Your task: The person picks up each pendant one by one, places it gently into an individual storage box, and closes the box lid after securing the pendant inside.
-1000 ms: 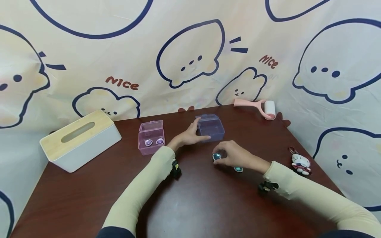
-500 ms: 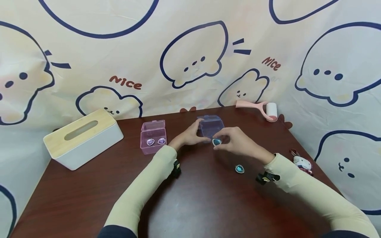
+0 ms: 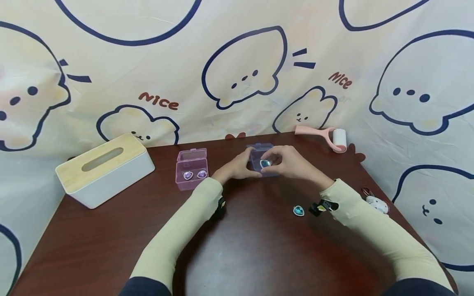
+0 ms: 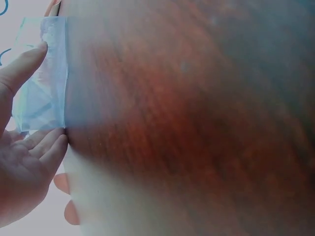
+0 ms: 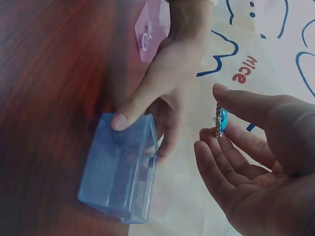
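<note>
With thumb and fingers on its left side, my left hand (image 3: 237,167) holds a translucent blue plastic box (image 3: 256,157), whose lid is tipped back. Thumb and fingertips of my right hand (image 3: 294,162) pinch a blue drop-shaped jewel (image 3: 265,163) with a sparkling rim. From the right wrist view, this jewel (image 5: 223,120) is apart from the box (image 5: 101,169), at its open side. A matching blue jewel (image 3: 298,211) lies on the table below my right hand. Left of my left hand, an open pink box (image 3: 186,186) contains two purple jewels (image 3: 188,175).
A wood-topped white tissue box (image 3: 111,179) stands at the left. Toward the back right lies a pink roller (image 3: 326,133) with a white head. A white cartoon keychain (image 3: 377,204) lies near the right table edge, partly behind my sleeve. A printed cloth (image 3: 237,119) hangs behind the table.
My right hand has carried the pinched jewel up and away from me to the blue box's opening. The second blue jewel is now fully uncovered. My left hand stays at the box.
</note>
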Demonstrator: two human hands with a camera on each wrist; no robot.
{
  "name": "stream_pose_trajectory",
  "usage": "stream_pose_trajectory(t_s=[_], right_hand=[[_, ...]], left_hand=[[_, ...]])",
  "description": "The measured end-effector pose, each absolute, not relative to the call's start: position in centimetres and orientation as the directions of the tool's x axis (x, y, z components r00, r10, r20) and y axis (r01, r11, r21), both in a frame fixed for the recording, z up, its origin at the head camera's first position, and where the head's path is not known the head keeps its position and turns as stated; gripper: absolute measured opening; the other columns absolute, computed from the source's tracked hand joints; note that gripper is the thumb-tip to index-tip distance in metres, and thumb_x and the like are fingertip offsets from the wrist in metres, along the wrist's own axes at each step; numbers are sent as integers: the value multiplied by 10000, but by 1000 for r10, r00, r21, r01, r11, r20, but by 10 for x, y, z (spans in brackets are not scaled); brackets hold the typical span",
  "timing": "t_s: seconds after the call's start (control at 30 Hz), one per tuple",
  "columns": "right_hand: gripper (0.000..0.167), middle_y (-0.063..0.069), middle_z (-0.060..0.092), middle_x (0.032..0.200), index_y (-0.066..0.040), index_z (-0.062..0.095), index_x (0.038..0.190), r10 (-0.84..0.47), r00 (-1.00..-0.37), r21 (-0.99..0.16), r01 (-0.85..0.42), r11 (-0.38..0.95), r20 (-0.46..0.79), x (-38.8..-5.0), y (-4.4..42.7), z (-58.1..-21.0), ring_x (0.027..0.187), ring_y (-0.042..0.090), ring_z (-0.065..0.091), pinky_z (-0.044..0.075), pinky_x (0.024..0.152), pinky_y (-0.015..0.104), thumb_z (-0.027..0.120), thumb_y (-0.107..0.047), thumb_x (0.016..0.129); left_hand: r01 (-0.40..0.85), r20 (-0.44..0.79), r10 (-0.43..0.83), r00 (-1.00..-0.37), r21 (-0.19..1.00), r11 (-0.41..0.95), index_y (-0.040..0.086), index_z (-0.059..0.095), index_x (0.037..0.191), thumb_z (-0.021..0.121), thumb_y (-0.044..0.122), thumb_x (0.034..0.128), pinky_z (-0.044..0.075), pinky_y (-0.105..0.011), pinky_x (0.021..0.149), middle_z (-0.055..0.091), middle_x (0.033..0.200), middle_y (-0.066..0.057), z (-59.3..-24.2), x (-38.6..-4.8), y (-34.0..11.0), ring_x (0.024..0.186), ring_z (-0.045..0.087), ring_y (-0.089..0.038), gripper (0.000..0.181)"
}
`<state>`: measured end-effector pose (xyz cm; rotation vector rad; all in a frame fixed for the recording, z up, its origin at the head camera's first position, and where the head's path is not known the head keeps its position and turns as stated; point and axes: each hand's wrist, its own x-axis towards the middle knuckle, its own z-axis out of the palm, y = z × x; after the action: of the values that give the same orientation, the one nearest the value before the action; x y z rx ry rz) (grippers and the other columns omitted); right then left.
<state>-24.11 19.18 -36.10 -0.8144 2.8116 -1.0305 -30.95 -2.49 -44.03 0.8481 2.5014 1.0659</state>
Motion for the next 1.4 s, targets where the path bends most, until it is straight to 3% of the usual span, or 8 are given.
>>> stream_pose_trajectory(t_s=[0.57, 1.1, 1.4], right_hand=[[327, 42, 761, 984, -133, 768, 1144, -455, -884, -623, -416, 662, 107, -276, 195, -376, 856, 183, 657, 553, 779, 327, 856, -253, 853], [334, 58, 754, 1069, -129, 754, 1169, -426, -900, -616, -388, 685, 93, -296, 196, -383, 918, 207, 677, 573, 793, 351, 839, -254, 872], [336, 100, 763, 1053, -73, 753, 1159, -456, -881, -609, -431, 665, 127, -305, 193, -389, 902, 215, 701, 573, 761, 319, 841, -211, 866]], left_hand=[[360, -123, 606, -786, 706, 610, 83, 144, 1618, 837, 364, 861, 409, -492, 1198, 432, 1531, -145, -436, -312, -26, 1364, 493, -292, 1064], [336, -148, 607, -781, 720, 607, 95, 130, 1611, 827, 337, 874, 412, -498, 1193, 448, 1500, -142, -437, -311, -24, 1330, 509, -291, 1042], [337, -142, 604, -784, 720, 607, 90, 115, 1609, 821, 336, 877, 399, -509, 1207, 421, 1519, -149, -434, -311, -24, 1349, 494, -304, 1047]])
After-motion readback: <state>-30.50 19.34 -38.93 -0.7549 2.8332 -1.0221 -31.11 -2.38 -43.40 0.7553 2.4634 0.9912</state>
